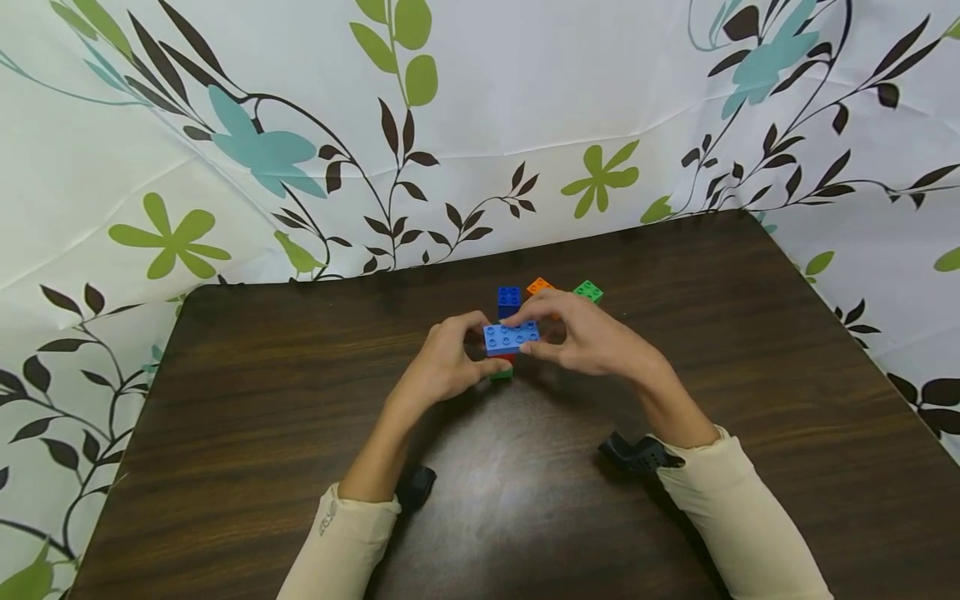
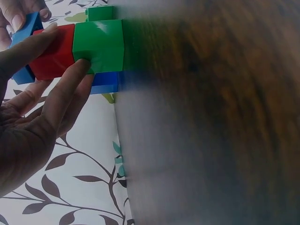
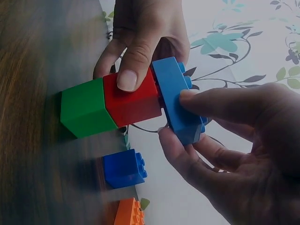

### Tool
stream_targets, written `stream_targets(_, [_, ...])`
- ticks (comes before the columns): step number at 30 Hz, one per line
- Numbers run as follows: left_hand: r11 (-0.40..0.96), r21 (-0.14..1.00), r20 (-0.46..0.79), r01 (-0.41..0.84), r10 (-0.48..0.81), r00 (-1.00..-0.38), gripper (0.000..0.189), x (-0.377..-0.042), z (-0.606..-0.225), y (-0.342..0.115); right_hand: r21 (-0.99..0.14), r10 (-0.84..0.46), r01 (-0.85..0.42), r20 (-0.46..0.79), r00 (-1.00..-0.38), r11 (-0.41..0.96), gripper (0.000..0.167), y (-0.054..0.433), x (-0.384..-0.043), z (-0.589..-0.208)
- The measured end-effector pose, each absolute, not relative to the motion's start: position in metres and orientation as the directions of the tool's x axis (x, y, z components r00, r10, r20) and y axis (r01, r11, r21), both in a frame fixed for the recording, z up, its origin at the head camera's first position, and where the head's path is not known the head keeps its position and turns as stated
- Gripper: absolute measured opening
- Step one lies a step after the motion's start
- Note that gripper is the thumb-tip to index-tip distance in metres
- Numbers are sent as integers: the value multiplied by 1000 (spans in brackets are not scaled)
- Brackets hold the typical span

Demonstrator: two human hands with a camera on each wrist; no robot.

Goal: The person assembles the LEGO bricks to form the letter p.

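A light blue toy building brick (image 1: pixel 512 339) tops a stack, above a red brick (image 3: pixel 136 105) and a green brick (image 3: pixel 86 110); the green one stands on the table. My left hand (image 1: pixel 442 360) grips the stack from the left, its thumb on the red brick and one fingertip against the green brick in the left wrist view. From the right, my right hand (image 1: pixel 588 335) pinches the light blue brick between thumb and fingers. In the right wrist view, that brick sits slightly tilted, with a narrow gap between it and the red brick.
Behind the stack on the dark wooden table (image 1: pixel 262 433) stand a dark blue brick (image 1: pixel 509 298), an orange brick (image 1: pixel 539 285), partly hidden by my right hand, and another green brick (image 1: pixel 589 291). A leaf-patterned cloth (image 1: pixel 495 108) hangs along the table's far edge.
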State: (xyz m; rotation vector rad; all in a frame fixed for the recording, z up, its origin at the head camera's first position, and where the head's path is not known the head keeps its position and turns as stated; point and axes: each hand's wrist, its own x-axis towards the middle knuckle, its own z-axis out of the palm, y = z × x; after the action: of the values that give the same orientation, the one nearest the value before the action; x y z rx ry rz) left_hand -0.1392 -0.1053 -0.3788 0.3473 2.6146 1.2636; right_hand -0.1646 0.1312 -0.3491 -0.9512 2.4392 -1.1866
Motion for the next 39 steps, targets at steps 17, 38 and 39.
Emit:
stream_targets(17, [615, 778, -78, 130, 300, -951, 31, -138, -378, -104, -736, -659, -473, 48, -751, 485, 36, 131, -164, -347])
stream_targets(38, [633, 764, -88, 126, 296, -951, 30, -137, -379, -102, -714, -683, -472, -11, -730, 516, 43, 133, -164, -344])
stream_targets(39, [634, 763, -87, 127, 296, -951, 30, -137, -379, -102, -711, -689, -476, -16, -724, 517, 46, 135, -165, -344])
